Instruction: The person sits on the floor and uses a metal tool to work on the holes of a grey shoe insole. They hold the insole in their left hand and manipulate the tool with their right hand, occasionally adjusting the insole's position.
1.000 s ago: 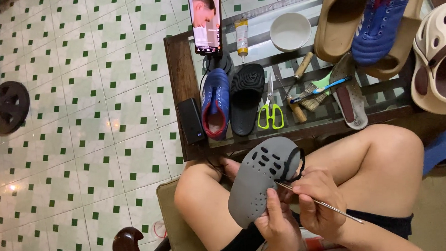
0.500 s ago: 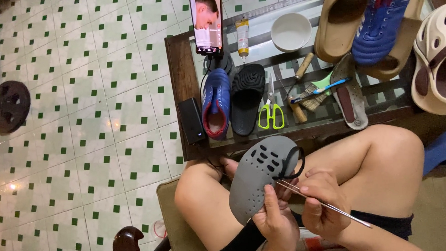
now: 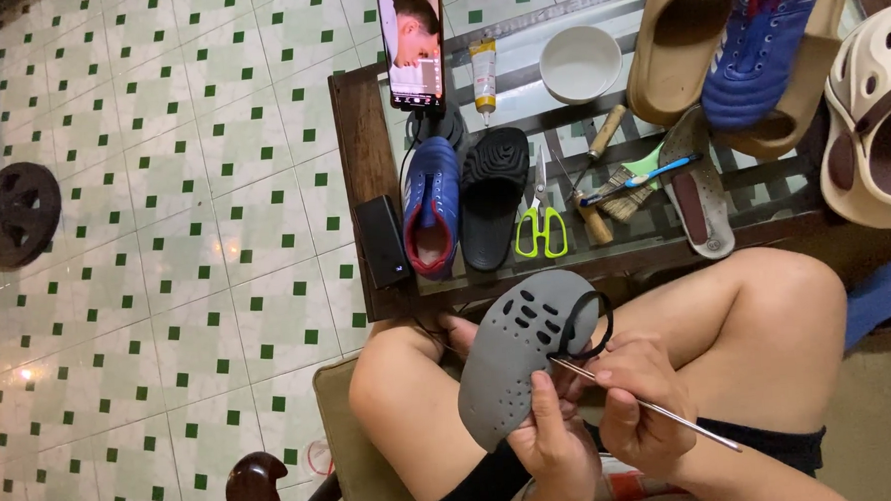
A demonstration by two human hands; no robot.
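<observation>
Your left hand (image 3: 559,446) has kept its closed grip on the grey clog (image 3: 521,362) over your lap, now tipped slightly. Your right hand (image 3: 640,402) pinches the metal rod (image 3: 663,409) against its edge. The table (image 3: 362,164) edge sits just beyond; open floor (image 3: 165,243) lies left.

Clog (image 3: 519,363) over the lap, table (image 3: 357,174) beyond, scissors (image 3: 541,228) right of sandal (image 3: 493,193).
</observation>
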